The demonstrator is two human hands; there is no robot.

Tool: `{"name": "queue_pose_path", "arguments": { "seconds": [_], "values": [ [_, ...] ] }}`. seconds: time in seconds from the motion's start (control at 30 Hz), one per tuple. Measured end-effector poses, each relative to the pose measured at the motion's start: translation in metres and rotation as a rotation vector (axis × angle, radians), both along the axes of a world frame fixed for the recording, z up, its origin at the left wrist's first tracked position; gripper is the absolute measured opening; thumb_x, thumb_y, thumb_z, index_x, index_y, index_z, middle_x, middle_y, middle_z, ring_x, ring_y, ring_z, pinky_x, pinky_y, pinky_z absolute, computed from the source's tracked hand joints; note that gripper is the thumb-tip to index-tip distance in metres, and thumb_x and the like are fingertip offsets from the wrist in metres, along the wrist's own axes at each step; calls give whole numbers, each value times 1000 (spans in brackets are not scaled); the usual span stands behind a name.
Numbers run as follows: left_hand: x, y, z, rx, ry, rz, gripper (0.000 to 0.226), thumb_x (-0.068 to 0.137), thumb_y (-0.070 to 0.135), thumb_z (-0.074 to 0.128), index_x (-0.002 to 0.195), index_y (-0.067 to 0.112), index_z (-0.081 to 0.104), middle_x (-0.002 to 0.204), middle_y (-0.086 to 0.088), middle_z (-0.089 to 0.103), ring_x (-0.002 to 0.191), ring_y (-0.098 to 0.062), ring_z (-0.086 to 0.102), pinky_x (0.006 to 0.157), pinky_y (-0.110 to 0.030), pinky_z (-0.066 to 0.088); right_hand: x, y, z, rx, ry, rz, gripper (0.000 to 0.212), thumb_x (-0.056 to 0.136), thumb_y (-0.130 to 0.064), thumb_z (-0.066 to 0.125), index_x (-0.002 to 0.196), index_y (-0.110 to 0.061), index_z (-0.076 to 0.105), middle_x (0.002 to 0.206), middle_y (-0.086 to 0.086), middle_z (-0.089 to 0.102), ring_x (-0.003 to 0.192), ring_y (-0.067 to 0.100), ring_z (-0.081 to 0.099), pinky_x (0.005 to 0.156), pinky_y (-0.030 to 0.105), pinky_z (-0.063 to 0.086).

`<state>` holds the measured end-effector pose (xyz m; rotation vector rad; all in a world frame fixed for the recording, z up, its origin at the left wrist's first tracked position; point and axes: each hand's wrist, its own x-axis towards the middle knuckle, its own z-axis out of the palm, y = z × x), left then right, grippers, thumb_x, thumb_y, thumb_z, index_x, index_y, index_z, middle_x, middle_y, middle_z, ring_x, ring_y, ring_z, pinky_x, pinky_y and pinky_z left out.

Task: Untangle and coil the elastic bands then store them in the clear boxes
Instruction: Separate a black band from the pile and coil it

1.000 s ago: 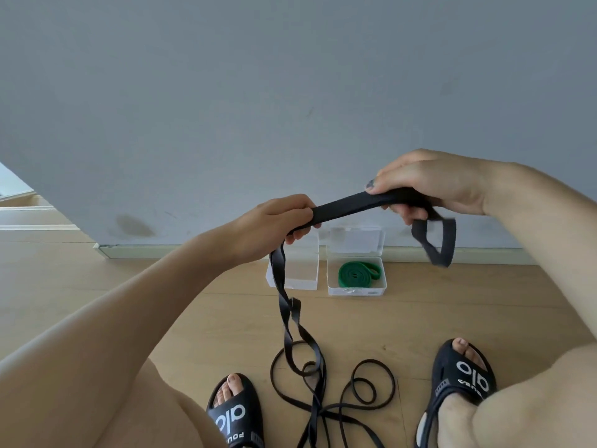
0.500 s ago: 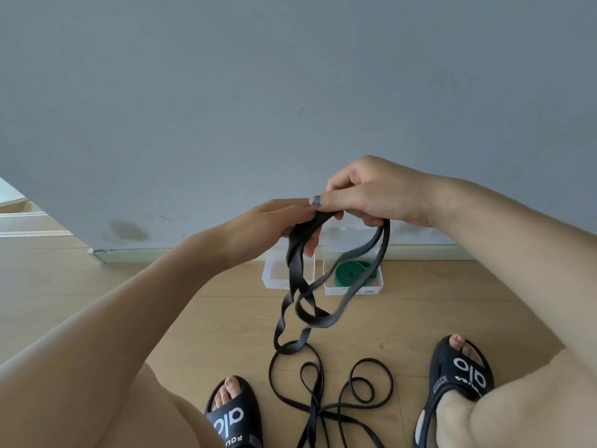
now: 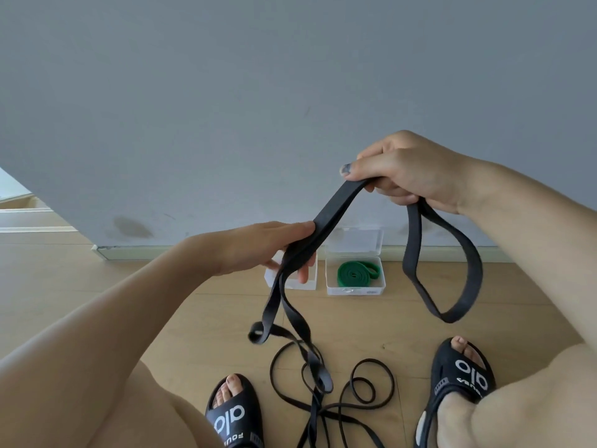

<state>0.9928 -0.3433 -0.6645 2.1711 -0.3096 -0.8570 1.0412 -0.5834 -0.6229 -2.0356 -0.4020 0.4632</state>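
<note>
Lying tangled along the bottom edge of the frame, thin loops of the black band (image 3: 326, 392) spread over the wooden floor (image 3: 97, 286) between two feet in black slides, the left slide (image 3: 234, 415) at bottom centre and the right slide (image 3: 458, 373) at lower right. Bare knees fill the two lower corners. From that pile the band climbs in twisted strands, one of them curling into a small loop at centre left of the tangle, up to the left hand (image 3: 258, 250) in the middle of the frame. This hand holds the doubled strap, thumb lying along its top and fingers passing beneath it. From there the flat strap runs up and to the right to the right hand (image 3: 400, 169) in the upper right, whose thumb and curled fingers grip it. Below the right hand a long loop of the same band hangs free in the air, well above the floor.

Farther back, against the skirting of the grey wall (image 3: 258, 92), two clear boxes sit side by side on the floor. The left box (image 3: 307, 282) is mostly hidden behind the left hand and the strap, so its contents cannot be told. The right box (image 3: 355, 289) stands open, lid leaning back, with a coiled green band (image 3: 355, 273) inside.
</note>
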Motion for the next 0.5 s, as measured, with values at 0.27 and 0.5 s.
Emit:
{"name": "queue_pose_path", "arguments": {
  "seconds": [0.27,0.5],
  "values": [
    [-3,1,2,-123,-75,58,29,113,26,36,103,3,53,97,-11,78,93,-26,76,94,-42,58,1,0,-4,13,6,-83,40,97,-24,65,64,-10,47,52,1,21,47,17,15,49,30,14],
    [0,-1,-4,-134,11,64,22,111,19,40,102,7,56,100,-11,79,103,-21,75,94,-29,56,0,7,-7,-6,-8,-99,37,95,-25,67,66,-9,51,53,1,21,48,18,15,53,34,12]
  ]
}}
